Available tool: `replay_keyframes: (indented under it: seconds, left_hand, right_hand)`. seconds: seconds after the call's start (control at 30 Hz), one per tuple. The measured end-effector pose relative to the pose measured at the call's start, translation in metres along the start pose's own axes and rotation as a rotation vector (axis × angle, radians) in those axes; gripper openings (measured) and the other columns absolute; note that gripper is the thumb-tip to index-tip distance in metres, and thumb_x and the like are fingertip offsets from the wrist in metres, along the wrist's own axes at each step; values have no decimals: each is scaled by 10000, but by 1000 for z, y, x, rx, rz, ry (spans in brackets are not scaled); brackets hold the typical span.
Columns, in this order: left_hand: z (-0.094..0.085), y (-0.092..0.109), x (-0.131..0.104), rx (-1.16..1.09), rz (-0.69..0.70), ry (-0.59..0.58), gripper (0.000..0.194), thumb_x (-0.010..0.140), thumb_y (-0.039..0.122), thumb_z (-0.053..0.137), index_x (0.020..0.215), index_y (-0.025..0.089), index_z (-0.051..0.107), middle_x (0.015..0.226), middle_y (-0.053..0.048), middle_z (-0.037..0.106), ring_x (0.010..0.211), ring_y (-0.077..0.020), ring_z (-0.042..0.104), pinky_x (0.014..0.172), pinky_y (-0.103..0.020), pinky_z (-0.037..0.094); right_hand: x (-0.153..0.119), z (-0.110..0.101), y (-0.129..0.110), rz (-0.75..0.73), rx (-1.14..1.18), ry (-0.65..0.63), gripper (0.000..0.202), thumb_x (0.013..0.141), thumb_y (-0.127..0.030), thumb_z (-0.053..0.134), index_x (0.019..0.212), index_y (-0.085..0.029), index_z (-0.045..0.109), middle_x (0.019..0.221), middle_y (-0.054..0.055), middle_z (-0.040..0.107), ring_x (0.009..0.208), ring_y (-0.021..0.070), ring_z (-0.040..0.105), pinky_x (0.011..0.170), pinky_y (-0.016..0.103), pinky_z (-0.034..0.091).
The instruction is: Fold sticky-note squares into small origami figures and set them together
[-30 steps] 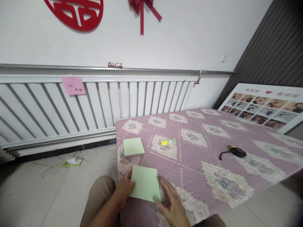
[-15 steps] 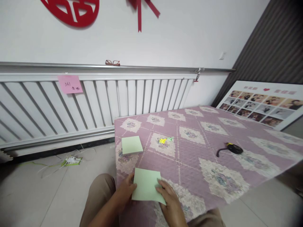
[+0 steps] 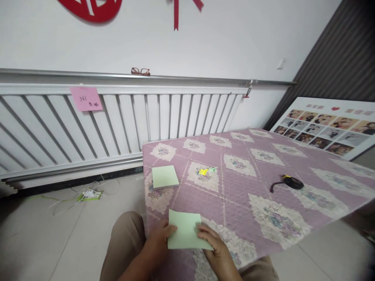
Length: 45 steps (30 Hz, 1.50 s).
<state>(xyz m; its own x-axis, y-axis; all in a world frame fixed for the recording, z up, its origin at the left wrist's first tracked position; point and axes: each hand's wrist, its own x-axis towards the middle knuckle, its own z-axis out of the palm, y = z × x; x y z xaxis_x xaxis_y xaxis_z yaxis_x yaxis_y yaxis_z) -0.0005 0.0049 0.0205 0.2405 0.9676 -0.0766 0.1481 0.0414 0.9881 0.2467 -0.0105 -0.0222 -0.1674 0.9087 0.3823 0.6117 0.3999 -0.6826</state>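
Observation:
A pale green sheet of paper (image 3: pixel 185 231) is held between my two hands above the near left part of the table. My left hand (image 3: pixel 159 239) pinches its left edge, with the thumb lying on top. On the opposite side my right hand (image 3: pixel 215 246) grips the right edge, fingers over the paper and the rest of the hand beneath. Just beyond lies a stack of the same green paper (image 3: pixel 165 176). Two small folded paper pieces, one yellow (image 3: pixel 203 171) and one green (image 3: pixel 212 169), rest near the middle of the cloth.
A purple flowered cloth covers the table (image 3: pixel 202 199). A black corded object (image 3: pixel 293 182) lies on its right side. Behind stands a white radiator (image 3: pixel 164 113) with a pink note (image 3: pixel 86 98); glasses (image 3: pixel 140 72) sit on the pipe. A power strip (image 3: pixel 90 194) is on the floor.
The left thumb has moved further onto the sheet. The sheet's lower right corner has swung outward to the right. The view has shifted slightly.

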Motion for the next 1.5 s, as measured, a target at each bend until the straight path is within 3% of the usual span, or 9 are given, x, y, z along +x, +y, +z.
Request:
replay_keyframes:
  seconds: [0.17,0.27,0.4,0.53,0.63,0.73,1.03,1.23,1.5]
  left_hand:
    - [7,-8,-9,29,-14,46,148,671,236,683,809,188,702,948,-101,657,980,-302,577,840,-351,456]
    - [3,-15,-14,127,43,94,210,696,229,665,899,200,710,1057,-113,645,1061,-323,553,905,-383,432]
    - [-5,-21,-18,354,150,170,423,663,174,661,1079,247,686,1347,-100,497,1267,-349,392,1059,-467,290]
    - [-9,-21,-17,624,236,110,330,687,120,584,942,277,724,1266,-85,559,1193,-321,457,998,-481,326]
    - [-10,-22,-13,700,200,109,303,676,86,540,825,275,723,1147,-67,620,1129,-304,498,958,-474,328]
    - [-10,-22,-9,708,160,110,300,671,97,546,845,273,716,1127,-65,627,1099,-295,510,941,-471,315]
    - [-9,-16,-6,637,90,141,148,756,224,572,787,251,714,1158,-73,618,1126,-306,488,989,-495,263]
    - [-5,-34,-7,688,-1,265,120,770,283,576,712,239,671,1231,-78,567,1214,-348,404,1018,-593,177]
    - [2,-28,-3,904,-49,243,206,843,267,480,724,213,639,1370,-52,471,1303,-306,311,1033,-584,193]
  right_hand:
    - [1,4,1,-10,-33,32,368,721,-138,515,1027,-246,688,1144,100,661,1101,227,598,934,389,486]
    - [3,4,0,-51,-60,6,299,696,-120,531,913,-239,699,1101,100,671,1090,240,597,922,400,486]
    - [3,2,-4,-62,-95,-13,193,747,-144,552,841,-249,683,1087,81,674,1120,242,575,944,415,467]
    - [1,-1,-7,-61,-116,-48,163,777,-169,543,816,-253,677,1089,76,673,1146,248,557,960,431,458]
    - [1,-3,-8,-53,-164,-72,206,732,-127,534,811,-254,676,1115,67,659,1181,256,527,984,450,438]
    - [1,-5,-10,-43,-224,-63,232,708,-112,537,828,-253,677,1168,64,631,1225,268,485,1016,474,405]
    - [2,-3,-8,-1,-346,-46,239,885,-345,512,1032,-280,687,1243,67,598,1254,304,456,1005,508,422]
    - [1,0,-7,77,-408,12,284,905,-405,465,908,-266,712,1204,74,625,1231,311,478,970,502,448]
    - [7,4,-16,119,-467,99,326,903,-424,469,718,-246,668,1143,73,652,1131,294,548,917,477,463]
